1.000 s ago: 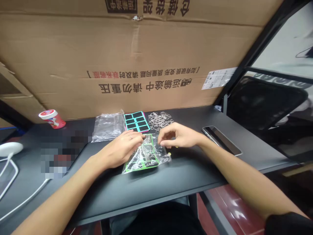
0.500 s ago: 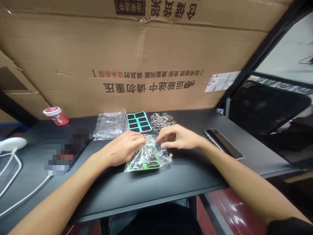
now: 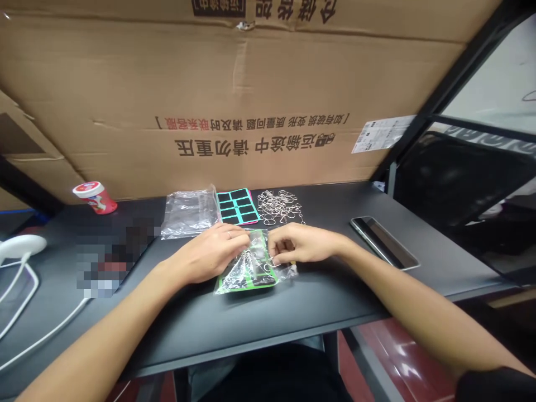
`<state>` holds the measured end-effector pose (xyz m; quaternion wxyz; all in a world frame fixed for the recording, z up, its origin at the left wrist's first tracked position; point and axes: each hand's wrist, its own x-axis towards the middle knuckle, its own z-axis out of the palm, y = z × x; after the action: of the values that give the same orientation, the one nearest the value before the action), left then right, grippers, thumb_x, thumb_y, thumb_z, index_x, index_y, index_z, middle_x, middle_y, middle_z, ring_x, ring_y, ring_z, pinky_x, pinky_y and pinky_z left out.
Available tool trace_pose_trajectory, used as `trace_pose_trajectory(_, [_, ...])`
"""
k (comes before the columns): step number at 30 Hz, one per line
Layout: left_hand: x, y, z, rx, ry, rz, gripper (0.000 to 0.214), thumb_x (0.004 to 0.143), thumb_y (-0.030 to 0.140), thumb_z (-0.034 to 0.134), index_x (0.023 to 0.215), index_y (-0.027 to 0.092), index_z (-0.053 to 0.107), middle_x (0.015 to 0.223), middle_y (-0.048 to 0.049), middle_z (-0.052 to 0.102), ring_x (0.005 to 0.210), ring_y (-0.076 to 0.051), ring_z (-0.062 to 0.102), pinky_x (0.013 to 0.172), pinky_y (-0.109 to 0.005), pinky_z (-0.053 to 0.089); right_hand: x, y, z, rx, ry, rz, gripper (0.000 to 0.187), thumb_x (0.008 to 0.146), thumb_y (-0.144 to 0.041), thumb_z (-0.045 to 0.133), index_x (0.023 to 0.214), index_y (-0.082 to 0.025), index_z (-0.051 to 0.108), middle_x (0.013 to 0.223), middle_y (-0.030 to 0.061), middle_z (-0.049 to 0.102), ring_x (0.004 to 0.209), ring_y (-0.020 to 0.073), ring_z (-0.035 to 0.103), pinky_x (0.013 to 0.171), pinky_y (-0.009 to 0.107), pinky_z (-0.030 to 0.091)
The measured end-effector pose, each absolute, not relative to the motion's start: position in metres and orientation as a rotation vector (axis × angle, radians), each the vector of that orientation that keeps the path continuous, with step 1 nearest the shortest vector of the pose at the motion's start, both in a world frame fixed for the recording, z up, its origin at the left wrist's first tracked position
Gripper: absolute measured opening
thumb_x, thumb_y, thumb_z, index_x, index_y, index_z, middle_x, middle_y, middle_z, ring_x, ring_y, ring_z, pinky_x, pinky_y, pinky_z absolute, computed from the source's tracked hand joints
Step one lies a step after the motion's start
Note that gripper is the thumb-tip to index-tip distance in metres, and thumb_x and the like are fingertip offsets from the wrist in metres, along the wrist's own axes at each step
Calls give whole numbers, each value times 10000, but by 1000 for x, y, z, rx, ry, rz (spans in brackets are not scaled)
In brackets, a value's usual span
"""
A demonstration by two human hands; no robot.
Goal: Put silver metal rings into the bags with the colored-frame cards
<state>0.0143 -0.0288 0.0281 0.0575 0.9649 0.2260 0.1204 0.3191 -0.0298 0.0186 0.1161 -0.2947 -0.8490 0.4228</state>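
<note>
A clear plastic bag [image 3: 251,273] lies on the black desk [image 3: 326,301] between my hands, holding a green-edged sheet with black pads and some small metal rings. My left hand [image 3: 211,252] grips its upper left part with the fingertips. From the right, my right hand [image 3: 299,244] has its curled fingers pinching the bag's right side. Just beyond them lie a teal-and-pink sheet of black rectangular pads [image 3: 237,206], a loose heap of metal rings [image 3: 278,206], and a flat clear plastic bag [image 3: 188,215].
A smartphone [image 3: 383,243] lies to the right of my right hand. At the far left are a red-and-white tub [image 3: 95,197], a white cable [image 3: 42,335] and a white round object [image 3: 20,245]. A pixelated patch [image 3: 113,259] covers part of the desk. A large cardboard sheet [image 3: 234,106] stands behind.
My right hand has come down from just above the bag onto its right side. The bag has shifted slightly, and the view has moved a little.
</note>
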Motion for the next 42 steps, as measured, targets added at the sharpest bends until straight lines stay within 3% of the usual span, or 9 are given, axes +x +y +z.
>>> trace_pose_trajectory(5, [13,-28,28,2942,673,365,300,1162,257,378,1114,197,668,1376,-126,737,1281,-291,687,1040,-458,544,327,-28,28,-996,-2273,1109,275,998,-450,733,939,-181,726,815,19,744,687,146,655,654,272,506])
trace_pose_trajectory(10, [13,-28,28,2961,666,393,289,1159,266,396,1093,198,669,1335,-114,752,1252,-285,699,1014,-445,560,339,-18,25,-1195,-2024,607,256,968,-435,760,1057,-194,759,943,38,778,759,168,663,737,315,528])
trace_pose_trajectory(18, [14,-27,26,2988,649,407,278,1162,259,392,1098,199,656,1334,-106,756,1264,-287,698,1010,-443,563,316,-34,21,-909,-2493,999,361,899,-492,858,1100,-198,797,874,15,755,697,152,640,671,284,495])
trace_pose_trajectory(23, [14,-27,25,2995,664,396,276,1158,259,401,1099,199,664,1310,-114,763,1266,-295,697,1008,-446,563,307,-39,20,-783,-2716,750,89,995,-262,717,957,-184,741,871,21,716,749,147,599,704,272,440])
trace_pose_trajectory(25, [13,-28,25,2981,668,398,265,1154,254,413,1105,199,668,1307,-116,762,1258,-290,700,1007,-441,567,311,-36,21,-825,-2750,733,87,991,-197,674,921,-188,726,831,8,707,720,141,593,678,268,424])
trace_pose_trajectory(28, [13,-28,25,2975,664,404,260,1156,257,417,1116,197,666,1326,-116,755,1262,-285,698,1017,-439,569,323,-29,22,-973,-2653,677,105,1001,-233,678,919,-189,728,798,-1,716,682,136,606,655,265,427])
trace_pose_trajectory(33, [13,-29,26,2989,650,416,269,1163,256,395,1123,196,654,1340,-115,750,1254,-283,702,1003,-440,578,337,-19,22,-1173,-2298,199,148,989,-288,738,1098,-190,760,943,48,764,779,178,654,741,306,464])
trace_pose_trajectory(39, [13,-28,24,3015,641,434,274,1160,257,397,1123,194,661,1307,-119,761,1242,-286,706,996,-438,579,313,-35,16,-724,-2581,602,284,1042,-428,721,1190,-191,775,1069,69,748,759,150,646,727,285,523])
trace_pose_trajectory(42, [13,-27,22,3018,636,433,272,1156,258,408,1114,198,669,1291,-119,765,1230,-285,708,993,-437,577,301,-42,10,-664,-2720,505,394,1051,-503,701,1287,-194,757,1176,99,727,849,182,684,737,298,529])
